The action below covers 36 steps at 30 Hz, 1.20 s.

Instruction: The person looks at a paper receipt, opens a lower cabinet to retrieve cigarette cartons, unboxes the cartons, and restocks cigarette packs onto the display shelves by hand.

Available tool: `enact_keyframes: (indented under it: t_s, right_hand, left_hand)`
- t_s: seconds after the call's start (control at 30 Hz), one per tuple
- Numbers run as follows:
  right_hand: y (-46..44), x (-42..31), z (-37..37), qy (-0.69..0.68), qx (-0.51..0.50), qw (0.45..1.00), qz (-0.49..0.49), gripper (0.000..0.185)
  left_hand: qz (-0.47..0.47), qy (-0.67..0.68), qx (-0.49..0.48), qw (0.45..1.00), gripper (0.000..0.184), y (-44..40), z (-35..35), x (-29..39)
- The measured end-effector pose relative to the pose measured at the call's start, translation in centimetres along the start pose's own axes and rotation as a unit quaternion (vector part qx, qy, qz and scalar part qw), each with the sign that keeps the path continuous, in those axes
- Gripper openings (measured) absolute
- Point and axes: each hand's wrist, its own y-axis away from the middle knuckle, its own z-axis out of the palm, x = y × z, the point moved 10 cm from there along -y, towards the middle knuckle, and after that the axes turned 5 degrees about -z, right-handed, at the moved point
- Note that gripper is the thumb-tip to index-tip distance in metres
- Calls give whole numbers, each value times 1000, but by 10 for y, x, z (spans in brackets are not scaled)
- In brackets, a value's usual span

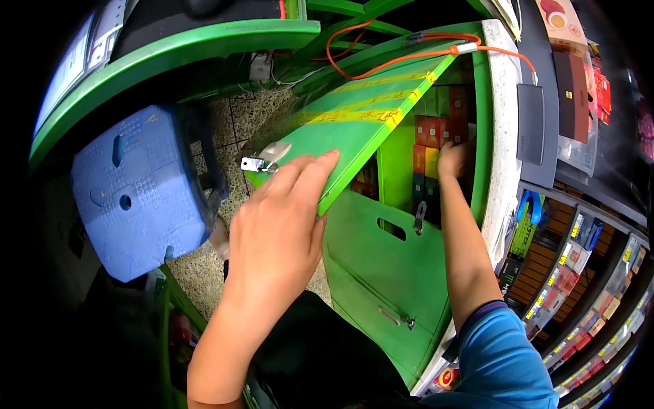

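Observation:
My left hand (276, 215) grips the free edge of a green cabinet door (357, 140), fingers over its face and thumb at its edge. The door stands swung up at a slant, with yellow tape (361, 113) bearing red marks across it. Close to my left fingertips, a metal key (252, 164) hangs at its lock. Behind the door, my right hand (451, 161) reaches into the cabinet beside stacked small boxes (432, 129), mostly red, with some yellow and dark ones. Shadow hides its fingers, so I cannot see whether it holds a box.
A blue plastic stool (146, 194) is at the left on the speckled floor. An orange cable (392, 67) runs over the door's top to a dark flat device (531, 123). Below is a green panel (388, 273) with latches. Shelves of packs (562, 279) line the right.

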Motion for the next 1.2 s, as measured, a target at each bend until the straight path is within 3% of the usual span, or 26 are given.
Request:
enact_keyframes:
  t_s: [0.07,0.1,0.23,0.33,0.43,0.53,0.73,0.83,0.9,1.0,1.03,1.07,1.13,1.17,1.2]
  right_hand:
    - [1,-14,3,119,53,984,-122,41]
    - [14,-39,-8,173,6,973,-153,44]
    - [17,-46,-18,192,118,955,-191,39]
    - [7,-28,-2,133,-64,986,-76,38]
    - [0,-26,-1,88,-8,990,-114,38]
    - [-4,-12,4,81,-12,993,-80,43]
    - [4,-21,-14,-113,2,990,-85,37]
    - [-3,-16,-13,-65,32,996,-59,40]
    - [-3,-10,-11,-102,7,994,49,48]
    - [2,-13,-17,-149,44,987,25,51]
    - [16,-9,-22,-136,3,988,78,51]
    - [26,7,-16,-135,-38,977,161,52]
    - [31,76,54,-434,14,870,233,52]
    - [30,67,45,-435,15,870,233,52]
    - [58,68,54,-513,-1,747,422,52]
  left_hand:
    - [-11,16,-11,1000,41,0,1,-2]
    - [-10,15,-10,1000,41,-1,0,-2]
    - [-12,25,-12,1000,41,-2,2,-2]
    - [-6,3,-19,1000,46,-1,4,-4]
    - [4,-23,-21,999,50,-1,5,-3]
    - [10,-24,-20,999,50,-1,5,-2]
    - [11,-37,-19,999,51,-1,7,1]
    - [4,-43,-24,999,51,-2,7,2]
    - [-2,-45,-28,999,51,-2,8,0]
    - [2,-46,-29,998,50,-1,9,2]
    - [-2,-33,-24,999,44,-2,7,3]
    - [-5,-19,-18,1000,38,-3,6,4]
    - [-4,-22,-14,1000,38,-2,6,4]
    - [-3,-28,-13,1000,38,-2,7,4]
    - [-3,-29,-12,999,38,-2,7,5]
